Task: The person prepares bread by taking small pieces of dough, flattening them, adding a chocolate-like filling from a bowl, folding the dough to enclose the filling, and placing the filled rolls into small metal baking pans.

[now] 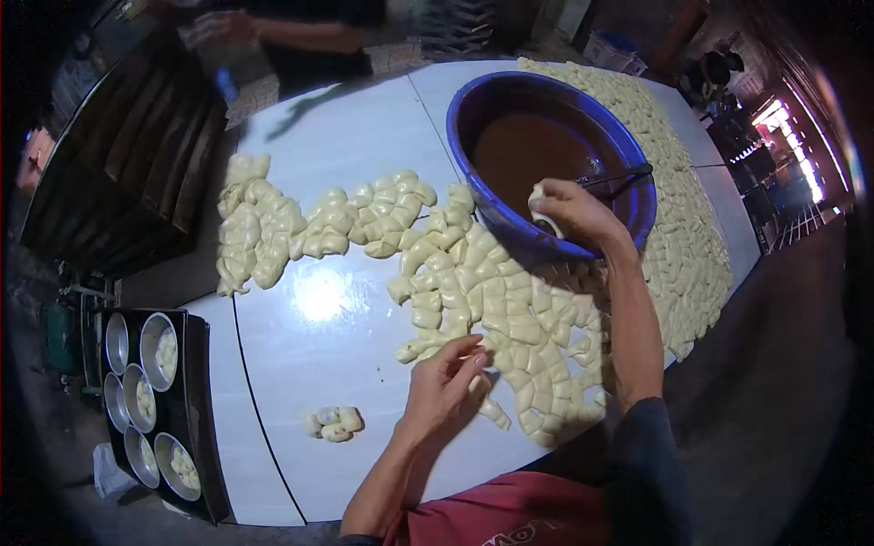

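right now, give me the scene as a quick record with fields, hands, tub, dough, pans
right hand: over the near side of the tub, holding a pale dough piece
left hand: at the near edge of the spread dough; grip unclear
tub: blue, round, brown contents, dark-handled utensil at its right
small cluster: dough pieces apart, left of the left hand
pans: round, on a dark tray at left, some holding dough

The dough [473, 282] looks smooth and glossy. The basin [458, 150] looks like shiny plastic, the tabletop [364, 127] smooth, glossy; pans [116, 344] metal, shirt [510, 508] matt cloth.
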`<state>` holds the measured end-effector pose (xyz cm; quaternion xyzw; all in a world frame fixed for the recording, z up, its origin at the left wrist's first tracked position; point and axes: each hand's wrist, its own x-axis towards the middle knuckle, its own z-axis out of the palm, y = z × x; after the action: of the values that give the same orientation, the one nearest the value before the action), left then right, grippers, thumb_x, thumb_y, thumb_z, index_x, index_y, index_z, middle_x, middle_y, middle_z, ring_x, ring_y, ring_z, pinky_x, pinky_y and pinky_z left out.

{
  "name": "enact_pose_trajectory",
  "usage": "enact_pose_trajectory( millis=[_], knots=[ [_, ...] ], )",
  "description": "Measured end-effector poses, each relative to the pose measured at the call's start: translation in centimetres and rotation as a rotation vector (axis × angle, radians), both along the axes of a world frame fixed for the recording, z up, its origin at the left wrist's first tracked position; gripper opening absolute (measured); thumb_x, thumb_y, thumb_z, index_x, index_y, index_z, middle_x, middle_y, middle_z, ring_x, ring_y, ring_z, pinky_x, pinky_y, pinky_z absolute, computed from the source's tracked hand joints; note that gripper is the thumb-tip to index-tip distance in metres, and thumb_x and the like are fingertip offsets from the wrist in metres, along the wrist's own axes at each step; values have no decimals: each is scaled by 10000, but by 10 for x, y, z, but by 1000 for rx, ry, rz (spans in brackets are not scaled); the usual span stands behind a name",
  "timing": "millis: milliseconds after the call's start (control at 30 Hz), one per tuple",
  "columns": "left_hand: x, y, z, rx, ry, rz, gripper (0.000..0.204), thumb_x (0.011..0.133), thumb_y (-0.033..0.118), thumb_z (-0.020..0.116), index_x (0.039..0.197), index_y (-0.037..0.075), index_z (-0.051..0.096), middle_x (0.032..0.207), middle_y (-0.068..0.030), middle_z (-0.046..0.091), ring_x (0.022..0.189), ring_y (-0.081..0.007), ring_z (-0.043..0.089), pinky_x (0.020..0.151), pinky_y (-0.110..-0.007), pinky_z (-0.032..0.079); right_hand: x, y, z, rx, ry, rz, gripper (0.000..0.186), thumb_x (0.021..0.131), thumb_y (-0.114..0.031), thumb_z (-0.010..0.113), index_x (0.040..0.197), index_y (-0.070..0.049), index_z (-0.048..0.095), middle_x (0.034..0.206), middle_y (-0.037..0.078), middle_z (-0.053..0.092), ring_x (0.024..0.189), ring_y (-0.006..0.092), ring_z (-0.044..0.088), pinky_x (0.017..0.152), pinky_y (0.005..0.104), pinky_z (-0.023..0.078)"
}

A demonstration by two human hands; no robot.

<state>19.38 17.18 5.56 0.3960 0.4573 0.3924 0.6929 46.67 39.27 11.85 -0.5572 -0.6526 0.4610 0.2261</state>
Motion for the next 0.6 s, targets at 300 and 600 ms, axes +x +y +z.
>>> enact_pose_trajectory(
  millis=[300,600],
  knots=[
    [25,29,31,-57,-435,124,467,1014,331,540,1371,30,519,1314,-98,596,1230,-220,561,951,-351,485,-99,-101,10,-73,899,-197,251,927,-120,644,1149,-35,562,990,40,646,832,87,640,715,234,522],
    [-52,-3,-12,-151,-574,522,286,946,198,656,1144,-5,618,994,-96,681,885,-191,669,822,-337,556,-176,-195,-24,-155,679,-148,403,864,-24,630,1253,-55,530,1160,58,585,1028,158,621,845,275,529]
  ],
)
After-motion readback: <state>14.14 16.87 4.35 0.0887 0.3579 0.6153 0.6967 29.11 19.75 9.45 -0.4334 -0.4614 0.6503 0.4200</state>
